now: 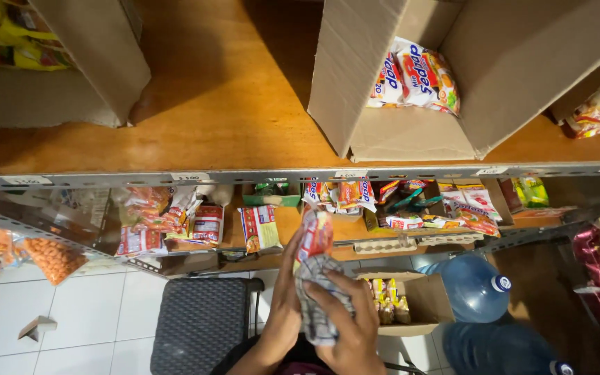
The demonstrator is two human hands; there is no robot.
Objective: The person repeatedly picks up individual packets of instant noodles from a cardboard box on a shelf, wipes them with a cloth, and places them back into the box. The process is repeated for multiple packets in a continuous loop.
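Observation:
My left hand is raised in front of the shelves and grips a small red and white snack packet by its lower end. Against that end my right hand presses a grey checked cloth, which is bunched around the packet. Both hands are close together at the bottom middle of the view, in front of the lower shelf.
The wooden top shelf carries open cardboard boxes, one with noodle packets. Several snack packs line the lower shelf. Below are a dark stool, a small box of sachets, blue water jugs and hanging orange snack bags.

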